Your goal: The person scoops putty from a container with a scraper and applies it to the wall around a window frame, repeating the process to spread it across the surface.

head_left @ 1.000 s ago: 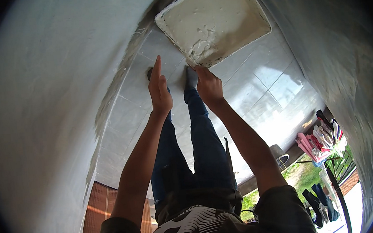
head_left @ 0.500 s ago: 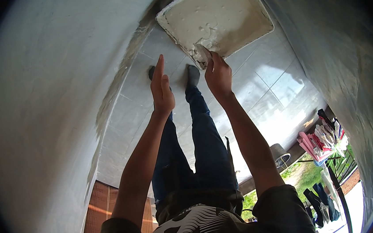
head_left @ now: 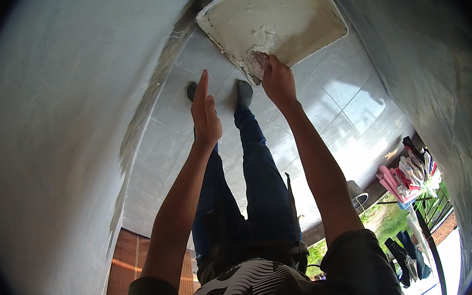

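Note:
A square tray (head_left: 215,30) full of white plaster lies on the tiled floor (head_left: 344,104) beyond my feet. My right hand (head_left: 279,80) reaches to the tray's near corner, closed around a small putty knife (head_left: 256,65) whose blade is coated with plaster and rests at the tray's rim. My left hand (head_left: 205,114) hovers beside it over my left leg, fingers straight and together, holding nothing. My legs in blue jeans (head_left: 258,173) and grey socks stretch toward the tray.
A smooth white plastered wall (head_left: 50,141) curves along the left, and another wall (head_left: 429,46) runs on the right. A rack with coloured clothes (head_left: 410,177) stands outside at the lower right, near grass. A brown slatted screen (head_left: 126,269) sits lower left.
My right hand has moved forward from beside my foot to the tray's near corner, with the plaster-coated blade now at the rim. My left hand has hardly moved.

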Action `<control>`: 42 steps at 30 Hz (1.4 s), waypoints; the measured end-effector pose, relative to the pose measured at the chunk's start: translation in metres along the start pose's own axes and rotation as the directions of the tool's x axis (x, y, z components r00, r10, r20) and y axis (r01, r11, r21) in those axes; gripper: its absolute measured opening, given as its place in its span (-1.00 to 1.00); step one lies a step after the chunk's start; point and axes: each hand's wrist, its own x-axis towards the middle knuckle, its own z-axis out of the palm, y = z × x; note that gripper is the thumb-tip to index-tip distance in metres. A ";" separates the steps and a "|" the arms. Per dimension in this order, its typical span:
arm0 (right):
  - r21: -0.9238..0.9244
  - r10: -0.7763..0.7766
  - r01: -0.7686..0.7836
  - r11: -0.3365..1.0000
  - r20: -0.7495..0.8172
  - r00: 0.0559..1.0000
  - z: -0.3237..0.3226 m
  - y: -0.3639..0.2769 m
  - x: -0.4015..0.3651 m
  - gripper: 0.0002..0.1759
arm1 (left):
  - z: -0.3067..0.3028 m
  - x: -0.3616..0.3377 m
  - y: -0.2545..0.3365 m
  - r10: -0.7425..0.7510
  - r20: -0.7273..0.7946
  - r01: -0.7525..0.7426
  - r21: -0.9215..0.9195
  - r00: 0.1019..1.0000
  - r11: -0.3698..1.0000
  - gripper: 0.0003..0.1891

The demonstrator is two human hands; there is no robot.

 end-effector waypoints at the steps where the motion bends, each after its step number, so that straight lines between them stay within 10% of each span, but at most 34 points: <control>1: -0.038 0.017 -0.016 0.999 0.028 0.999 0.000 -0.003 0.002 -0.76 | -0.001 -0.001 0.001 -0.024 0.010 0.024 0.005 1.000 1.000 -0.39; 42: 0.229 -0.153 0.038 0.973 0.510 0.847 -0.039 0.017 0.095 -0.60 | -0.006 -0.009 0.020 -0.123 0.018 0.122 0.037 0.992 0.992 -0.36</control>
